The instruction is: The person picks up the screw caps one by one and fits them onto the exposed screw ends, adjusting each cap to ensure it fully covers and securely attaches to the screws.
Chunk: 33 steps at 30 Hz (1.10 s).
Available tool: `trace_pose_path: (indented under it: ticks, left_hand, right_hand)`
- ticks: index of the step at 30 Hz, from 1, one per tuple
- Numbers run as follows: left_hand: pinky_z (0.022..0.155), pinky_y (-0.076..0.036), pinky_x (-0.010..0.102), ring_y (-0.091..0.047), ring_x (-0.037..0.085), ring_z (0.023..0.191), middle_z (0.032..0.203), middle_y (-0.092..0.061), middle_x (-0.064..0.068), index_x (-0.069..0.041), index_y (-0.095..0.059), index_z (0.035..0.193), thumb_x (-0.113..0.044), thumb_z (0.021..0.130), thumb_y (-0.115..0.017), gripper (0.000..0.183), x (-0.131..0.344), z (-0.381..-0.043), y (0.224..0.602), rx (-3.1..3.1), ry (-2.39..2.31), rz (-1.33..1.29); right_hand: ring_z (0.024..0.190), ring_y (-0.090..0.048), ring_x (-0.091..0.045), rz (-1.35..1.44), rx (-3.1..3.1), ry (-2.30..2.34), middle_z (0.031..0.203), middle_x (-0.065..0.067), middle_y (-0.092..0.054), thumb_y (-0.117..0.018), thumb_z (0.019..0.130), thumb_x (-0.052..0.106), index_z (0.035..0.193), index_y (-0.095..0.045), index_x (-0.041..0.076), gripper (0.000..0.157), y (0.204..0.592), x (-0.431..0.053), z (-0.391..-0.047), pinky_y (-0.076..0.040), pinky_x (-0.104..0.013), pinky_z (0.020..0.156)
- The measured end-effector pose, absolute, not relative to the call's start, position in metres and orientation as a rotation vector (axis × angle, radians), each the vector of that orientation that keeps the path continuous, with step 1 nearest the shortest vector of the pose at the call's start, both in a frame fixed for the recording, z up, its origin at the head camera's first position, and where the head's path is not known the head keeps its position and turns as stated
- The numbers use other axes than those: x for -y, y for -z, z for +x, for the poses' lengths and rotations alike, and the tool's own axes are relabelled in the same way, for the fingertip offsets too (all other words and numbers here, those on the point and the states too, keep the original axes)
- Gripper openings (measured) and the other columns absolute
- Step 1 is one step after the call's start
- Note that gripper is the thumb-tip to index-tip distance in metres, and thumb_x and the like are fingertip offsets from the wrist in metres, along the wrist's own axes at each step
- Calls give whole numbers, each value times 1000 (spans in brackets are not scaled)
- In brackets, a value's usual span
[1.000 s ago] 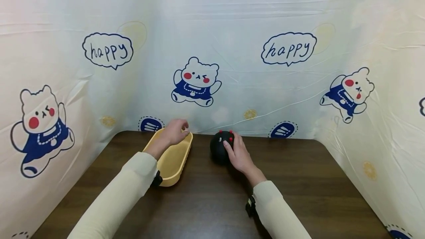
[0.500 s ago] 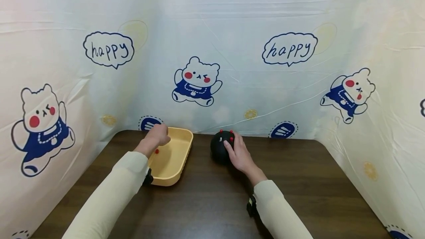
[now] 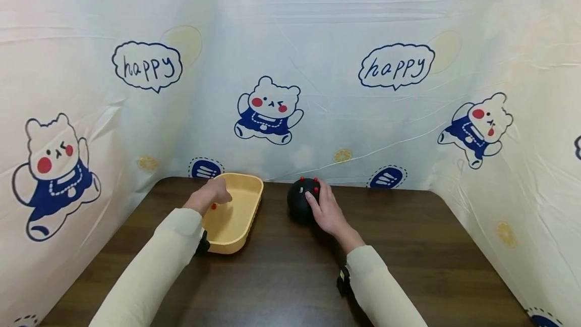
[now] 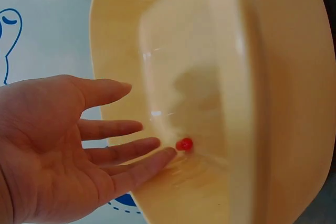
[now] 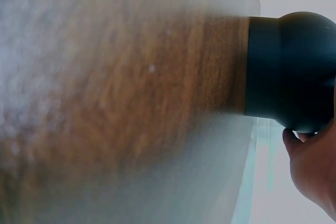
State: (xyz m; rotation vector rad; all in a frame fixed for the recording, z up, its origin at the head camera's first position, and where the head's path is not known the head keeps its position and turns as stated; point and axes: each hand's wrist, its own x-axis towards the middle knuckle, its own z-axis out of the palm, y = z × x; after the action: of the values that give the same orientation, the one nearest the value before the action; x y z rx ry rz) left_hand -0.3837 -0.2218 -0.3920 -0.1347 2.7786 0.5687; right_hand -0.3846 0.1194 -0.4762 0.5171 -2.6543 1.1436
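Observation:
My left hand (image 3: 210,195) hovers over the left side of a yellow plastic tray (image 3: 245,232). In the left wrist view its fingers are spread and straight, with nothing held. A small red knob-like piece (image 4: 185,144) lies in the tray close to the fingertips. To the right, my right hand (image 3: 330,211) holds a black ball-shaped object (image 3: 297,208) from its right side, thumb on the near face. Several red knobs (image 3: 316,189) and a small pale piece (image 3: 301,191) show on its top. The right wrist view shows a broad base (image 5: 264,66) under the ball, standing on the table.
Both things stand toward the back of a dark wooden table (image 3: 281,281). A pale printed curtain (image 3: 317,130) hangs right behind the table's far edge and along both sides. A strip of table separates tray and ball.
My left hand has moved left from the tray's far right part, and the red piece in the tray has come into view. My right hand and the black ball have stayed in place.

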Motion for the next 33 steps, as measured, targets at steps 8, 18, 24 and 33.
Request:
trace_pose_path:
  ticks: [8,18,24,33]
  left_hand:
    - [67,-50,30,-61,25,81,90,-57,13,7,-59,109,-12,94,-61,24,222,-385,400,-2761,-532,-84]
    - [48,-31,21,-35,9,46,55,-42,-1,-5,-53,73,-6,92,-55,19,222,-393,408,-2782,-522,19]
    - [48,-33,22,-39,12,50,65,-47,5,5,-59,93,0,89,-52,9,221,-395,412,-2747,-585,-146]
    - [47,-35,21,-41,14,52,81,-55,15,5,-63,91,10,82,-46,20,218,-393,413,-2733,-591,-274]
  right_hand:
    - [143,-39,-34,511,2658,-1150,159,-17,-33,-39,107,55,159,-23,8,72,478,-119,-385,-36,-58,114]
    - [143,-38,-35,528,2639,-1162,160,-18,-31,-39,107,56,159,-23,7,73,478,-119,-386,-36,-60,113]
    - [141,-40,-35,536,2628,-1138,158,-18,-33,-38,107,55,158,-24,8,71,481,-119,-387,-37,-61,112]
    - [142,-39,-33,517,2632,-1135,159,-15,-33,-40,107,55,159,-24,11,69,480,-118,-388,-37,-58,113]
